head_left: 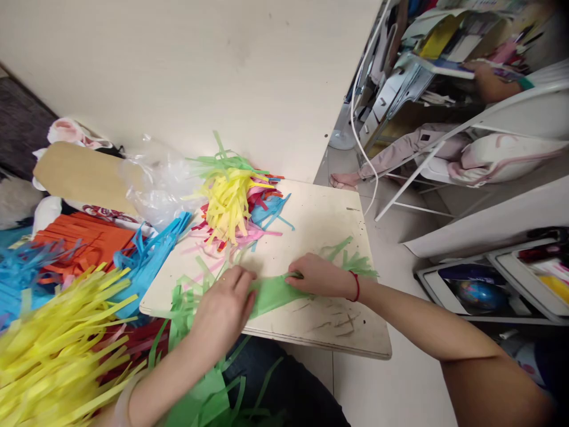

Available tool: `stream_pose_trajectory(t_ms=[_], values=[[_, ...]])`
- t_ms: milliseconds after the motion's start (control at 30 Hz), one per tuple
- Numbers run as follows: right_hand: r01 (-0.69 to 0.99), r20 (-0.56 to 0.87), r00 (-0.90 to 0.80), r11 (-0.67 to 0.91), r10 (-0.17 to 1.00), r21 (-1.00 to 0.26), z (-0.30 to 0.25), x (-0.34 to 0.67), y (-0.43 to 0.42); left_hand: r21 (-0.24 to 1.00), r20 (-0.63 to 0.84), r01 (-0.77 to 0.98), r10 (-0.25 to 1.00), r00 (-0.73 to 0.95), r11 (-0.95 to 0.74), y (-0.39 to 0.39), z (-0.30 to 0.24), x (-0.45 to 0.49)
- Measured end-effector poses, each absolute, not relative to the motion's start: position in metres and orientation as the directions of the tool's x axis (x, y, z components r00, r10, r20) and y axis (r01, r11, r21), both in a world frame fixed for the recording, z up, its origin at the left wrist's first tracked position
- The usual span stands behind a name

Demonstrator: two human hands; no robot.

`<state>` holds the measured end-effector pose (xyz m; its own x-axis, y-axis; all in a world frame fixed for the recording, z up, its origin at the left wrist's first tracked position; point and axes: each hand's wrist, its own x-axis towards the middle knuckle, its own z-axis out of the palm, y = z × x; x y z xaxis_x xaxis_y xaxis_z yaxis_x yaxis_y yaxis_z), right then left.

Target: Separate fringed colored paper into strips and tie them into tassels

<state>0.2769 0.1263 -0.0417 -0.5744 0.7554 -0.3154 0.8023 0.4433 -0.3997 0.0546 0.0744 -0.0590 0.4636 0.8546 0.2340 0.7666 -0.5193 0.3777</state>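
Fingers (pixel 246 280) of the left hand (pixel 226 305) are together, bent down onto the left end of a green sheet (pixel 272 295) and clamped on it. The right hand (pixel 317 276) has its fingertips closed on the sheet's far edge, thumb side hidden. A red band (pixel 357 286) sits on that wrist.

The green sheet lies flat on a pale board (pixel 329 225), near its front edge, between the two hands and touching both. Its left end runs into cut green strips (pixel 186 296) that trail off the board's near-left corner.

Far on the board is a heap of strips (pixel 229 201) — yellow on top, with green, pink, red and blue under and beside it. A few green strips (pixel 351 258) lie just right of the right hand.

Left of the board:
- clear plastic bag (pixel 155 178), far
- orange paper (pixel 84 234)
- blue strips (pixel 146 258), touching the board's left edge
- a big mass of yellow strips (pixel 48 350), nearest

Far right, well apart — another person's arm (pixel 493 83) and a white chair (pixel 511 112). Near right, a tray holds a globe (pixel 482 293).
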Motion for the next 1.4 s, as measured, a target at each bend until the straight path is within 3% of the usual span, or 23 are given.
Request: stream_pose_trajectory(t_ms=[100,233,733,867,967,1067,1167,1400], values=[[0.806,-0.314,-0.573,0.451,0.758,-0.383,-0.042,0.277,0.125,0.072,0.389,0.700,0.666,0.636,-0.711,0.049,-0.069,0.070],[0.807,-0.300,-0.576,0.470,0.761,-0.358,-0.044,0.277,0.123,-0.054,0.318,0.653,0.607,0.728,-0.755,0.026,-0.095,0.082],[0.795,-0.299,-0.596,0.494,0.745,-0.352,-0.037,0.274,0.120,-0.125,0.273,0.672,0.626,0.731,-0.730,0.014,-0.108,0.085],[0.828,-0.305,-0.555,0.478,0.774,-0.294,-0.036,0.277,0.120,-0.146,0.275,0.671,0.622,0.733,-0.726,0.015,-0.107,0.086],[0.837,-0.118,-0.539,0.513,0.834,-0.193,-0.030,0.285,0.106,-0.151,0.269,0.662,0.614,0.742,-0.734,0.020,-0.103,0.086],[0.653,0.081,-0.749,0.753,0.658,-0.080,-0.032,0.295,0.083,-0.146,0.277,0.653,0.603,0.748,-0.743,0.025,-0.098,0.085],[0.529,0.153,-0.840,0.848,0.520,0.026,-0.048,0.304,0.068,-0.138,0.275,0.662,0.614,0.740,-0.737,0.028,-0.093,0.087],[0.548,0.248,-0.813,0.836,0.526,0.022,-0.064,0.311,0.074,-0.209,0.306,0.679,0.612,0.729,-0.704,0.030,-0.092,0.092]])
